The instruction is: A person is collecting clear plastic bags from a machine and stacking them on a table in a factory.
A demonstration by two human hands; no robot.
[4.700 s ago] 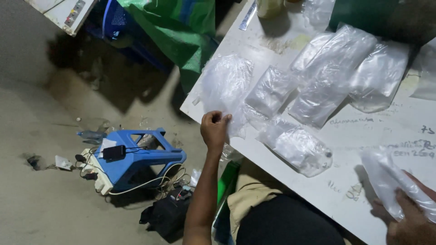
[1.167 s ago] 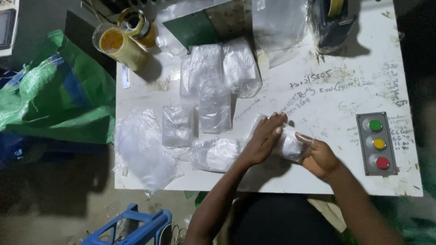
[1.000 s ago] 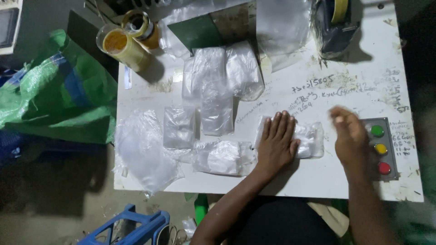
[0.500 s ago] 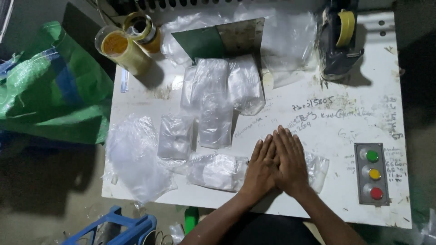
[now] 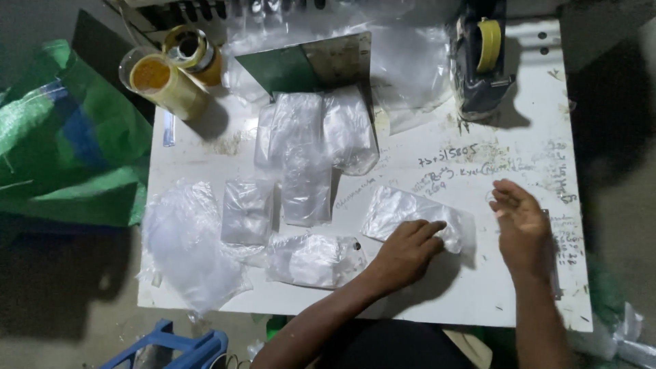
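Observation:
My left hand (image 5: pixel 404 251) lies flat on a clear plastic bag (image 5: pixel 403 212) on the white table (image 5: pixel 478 301), its fingers pressing the bag's right end. To the right of the bag, my right hand (image 5: pixel 521 225) hovers a little above the table with its fingers apart, holding nothing. Several more clear bags (image 5: pixel 307 164) lie spread over the middle of the table. Another one (image 5: pixel 311 260) sits just left of my left wrist.
A tape dispenser (image 5: pixel 482 58) stands at the back right. Two yellow tape rolls (image 5: pixel 167 72) and a green sheet (image 5: pixel 301 65) are at the back left. A large crumpled clear bag (image 5: pixel 188 246) hangs over the left edge. A green sack (image 5: pixel 61 150) and blue stool (image 5: pixel 178 345) are on the floor.
Both hands were pressed side by side on the bag; now my right hand has lifted off and moved right, uncovering the bag, while my left hand stays on it.

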